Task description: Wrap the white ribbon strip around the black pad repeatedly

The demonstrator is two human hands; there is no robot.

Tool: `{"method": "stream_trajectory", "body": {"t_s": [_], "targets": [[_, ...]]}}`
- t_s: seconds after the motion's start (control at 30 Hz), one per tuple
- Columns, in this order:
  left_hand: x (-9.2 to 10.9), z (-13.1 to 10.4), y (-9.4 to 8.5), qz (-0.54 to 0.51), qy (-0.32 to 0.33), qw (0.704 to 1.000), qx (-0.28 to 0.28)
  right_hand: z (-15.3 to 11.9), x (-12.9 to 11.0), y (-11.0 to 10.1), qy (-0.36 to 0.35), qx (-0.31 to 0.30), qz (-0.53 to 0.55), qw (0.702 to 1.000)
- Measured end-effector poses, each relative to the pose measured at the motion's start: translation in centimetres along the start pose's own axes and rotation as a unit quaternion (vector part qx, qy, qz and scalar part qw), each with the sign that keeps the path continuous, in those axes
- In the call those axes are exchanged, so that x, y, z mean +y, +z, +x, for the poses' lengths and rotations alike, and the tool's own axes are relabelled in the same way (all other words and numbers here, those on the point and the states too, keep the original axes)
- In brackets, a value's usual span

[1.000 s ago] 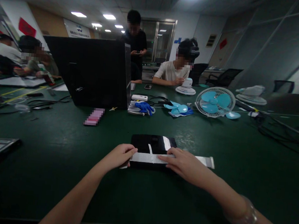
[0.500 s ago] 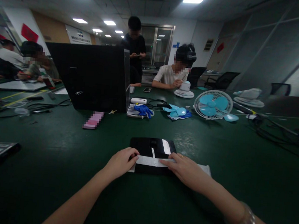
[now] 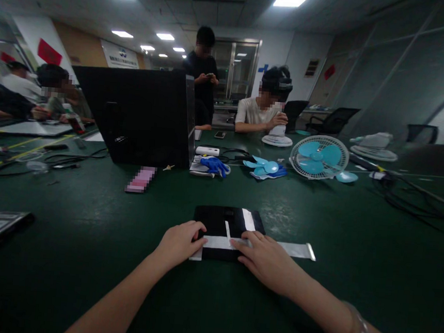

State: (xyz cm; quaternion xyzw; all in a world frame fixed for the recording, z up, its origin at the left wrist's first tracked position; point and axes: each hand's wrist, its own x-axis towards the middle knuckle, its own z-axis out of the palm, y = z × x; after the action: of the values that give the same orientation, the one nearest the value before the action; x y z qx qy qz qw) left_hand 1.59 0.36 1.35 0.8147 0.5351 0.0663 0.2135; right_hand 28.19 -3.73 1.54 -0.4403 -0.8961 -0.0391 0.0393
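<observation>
A flat black object (image 3: 213,216) lies on the green table in front of me. Across it runs a pale strip (image 3: 215,242), whose right end sticks out past my right hand. A white patch and a thin white piece also show on the black surface. My left hand (image 3: 180,241) is at the left edge, thumb and fingers pinched around the strip's left part and the object's edge. My right hand (image 3: 264,256) rests on the strip with its fingers spread, the index fingertip near the thin white piece.
A large black case (image 3: 133,117) stands at the back left, with a pink phone (image 3: 141,179) before it. Blue gloves (image 3: 215,166), a blue-bladed fan (image 3: 318,157) and cables (image 3: 391,191) lie farther back. Across the table a person (image 3: 255,112) handles a white part.
My right hand has moved slightly left and down along the strip, and more of the strip's right end shows. The person across has raised a hand onto the white part.
</observation>
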Motion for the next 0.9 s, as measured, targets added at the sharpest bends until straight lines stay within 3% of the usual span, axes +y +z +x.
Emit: {"method": "stream_trajectory", "body": {"t_s": [0.23, 0.43, 0.7, 0.9], "targets": [[0.0, 0.1, -0.1, -0.008, -0.020, 1.000, 0.006, 0.5, -1.3, -0.3, -0.006, 0.014, -0.043, 0.999], [-0.1, -0.1, -0.8, -0.028, -0.025, 0.997, 0.064, 0.2, -0.7, -1.0, -0.008, 0.002, -0.007, 1.000], [-0.2, -0.3, -1.4, -0.035, -0.054, 0.990, 0.122, 0.6, 0.2, -1.3, -0.013, -0.045, 0.078, 0.996], [-1.1, 0.1, -1.4, -0.019, -0.070, 0.982, 0.177, 1.1, 1.1, -0.4, 0.021, -0.142, 0.142, 0.979]]}}
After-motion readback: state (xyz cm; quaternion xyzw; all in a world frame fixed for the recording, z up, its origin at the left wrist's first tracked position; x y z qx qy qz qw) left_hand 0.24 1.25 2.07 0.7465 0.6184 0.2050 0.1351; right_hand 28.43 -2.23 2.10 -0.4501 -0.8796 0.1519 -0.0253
